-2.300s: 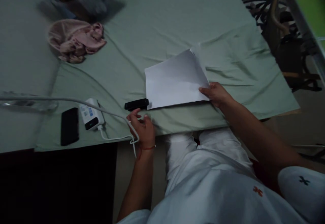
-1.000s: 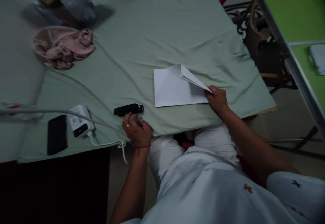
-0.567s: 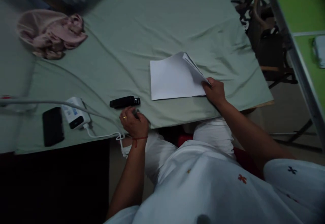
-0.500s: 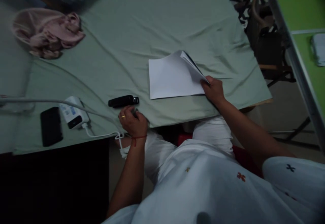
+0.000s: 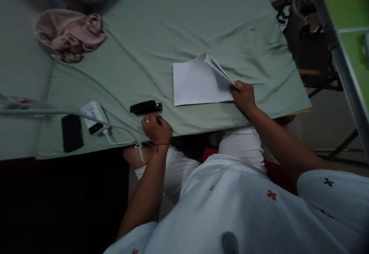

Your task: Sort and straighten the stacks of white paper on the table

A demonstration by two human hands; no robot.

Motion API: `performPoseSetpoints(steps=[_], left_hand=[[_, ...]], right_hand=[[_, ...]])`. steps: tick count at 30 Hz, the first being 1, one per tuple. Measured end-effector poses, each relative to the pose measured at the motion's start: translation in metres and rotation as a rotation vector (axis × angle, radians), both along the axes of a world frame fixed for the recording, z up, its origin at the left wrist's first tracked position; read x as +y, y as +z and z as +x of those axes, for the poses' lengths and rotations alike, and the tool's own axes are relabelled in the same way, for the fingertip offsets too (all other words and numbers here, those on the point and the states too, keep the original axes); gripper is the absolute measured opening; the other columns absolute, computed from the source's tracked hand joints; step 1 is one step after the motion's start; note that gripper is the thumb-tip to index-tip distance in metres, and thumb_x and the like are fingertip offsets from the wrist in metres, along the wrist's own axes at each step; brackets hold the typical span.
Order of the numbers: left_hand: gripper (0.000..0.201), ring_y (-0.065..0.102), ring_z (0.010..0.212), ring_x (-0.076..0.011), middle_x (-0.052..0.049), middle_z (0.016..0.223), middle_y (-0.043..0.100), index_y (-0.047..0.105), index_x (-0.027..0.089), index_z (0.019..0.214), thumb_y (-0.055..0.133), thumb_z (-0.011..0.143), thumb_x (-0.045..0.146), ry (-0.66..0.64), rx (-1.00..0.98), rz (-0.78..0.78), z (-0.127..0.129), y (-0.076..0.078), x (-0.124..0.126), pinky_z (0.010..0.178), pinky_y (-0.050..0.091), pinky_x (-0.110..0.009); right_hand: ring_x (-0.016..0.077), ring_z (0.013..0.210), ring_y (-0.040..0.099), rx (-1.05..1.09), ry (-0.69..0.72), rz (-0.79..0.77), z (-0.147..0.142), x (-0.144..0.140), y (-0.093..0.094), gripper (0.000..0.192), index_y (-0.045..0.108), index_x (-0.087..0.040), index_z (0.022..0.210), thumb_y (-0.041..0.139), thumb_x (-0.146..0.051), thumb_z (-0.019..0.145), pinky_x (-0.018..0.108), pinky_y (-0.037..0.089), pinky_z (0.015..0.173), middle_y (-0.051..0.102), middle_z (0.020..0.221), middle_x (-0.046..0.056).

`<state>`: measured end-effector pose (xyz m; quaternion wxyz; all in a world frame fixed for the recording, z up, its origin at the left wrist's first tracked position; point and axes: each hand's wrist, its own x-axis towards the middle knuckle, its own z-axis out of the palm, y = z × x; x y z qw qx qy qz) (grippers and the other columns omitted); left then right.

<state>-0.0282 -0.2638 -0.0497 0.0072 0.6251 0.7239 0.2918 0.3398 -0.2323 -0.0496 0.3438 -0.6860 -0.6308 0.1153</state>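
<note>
My right hand (image 5: 243,96) has folded the paper sheet's (image 5: 198,83) corner up, pinching it; my left hand (image 5: 155,127), curled, empty, rests below the black stapler (image 5: 145,107).

The scene is dim and underexposed, with a flat greenish-grey cast and no glare. The white paper (image 5: 198,81) is the brightest patch, while the space under the table's near edge (image 5: 86,152) falls to solid black. The far corner is smeared by blur, and the pink cloth (image 5: 69,35) looks soft.
</note>
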Motion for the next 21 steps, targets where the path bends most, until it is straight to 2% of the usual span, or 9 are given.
performPoseSetpoints(steps=[9, 16, 21], left_hand=[[0.017, 0.057, 0.118, -0.0353, -0.018, 0.109, 0.066, 0.06, 0.02, 0.089, 0.052, 0.079, 0.008, 0.008, -0.03, -0.009, 0.0001, -0.0008, 0.0004, 0.111, 0.041, -0.054], [0.015, 0.057, 0.118, -0.0353, -0.018, 0.109, 0.067, 0.06, 0.02, 0.088, 0.053, 0.078, 0.012, -0.024, -0.055, 0.009, -0.0008, 0.0, -0.0012, 0.111, 0.04, -0.056], [0.015, 0.058, 0.116, -0.0348, -0.018, 0.109, 0.068, 0.061, 0.021, 0.087, 0.053, 0.079, 0.012, -0.028, -0.041, 0.006, -0.0009, 0.0017, -0.0027, 0.111, 0.04, -0.055]], right_hand=[[0.0265, 0.08, 0.065, 0.018, 0.011, -0.001, -0.0007, -0.001, 0.0019, 0.018, 0.07, -0.021, 0.092, 0.052, -0.026, 0.088, 0.036, 0.045, 0.076, 0.074, 0.084, 0.009], [0.0223, 0.071, 0.059, 0.071, -0.016, 0.01, -0.001, -0.0037, 0.0041, 0.022, 0.067, -0.022, 0.083, 0.052, -0.035, 0.093, 0.033, 0.042, 0.07, 0.066, 0.071, 0.004], [0.0215, 0.07, 0.059, 0.094, -0.004, 0.01, -0.0013, -0.0047, 0.0065, 0.02, 0.068, -0.021, 0.086, 0.053, -0.034, 0.091, 0.033, 0.043, 0.071, 0.067, 0.072, 0.004]])
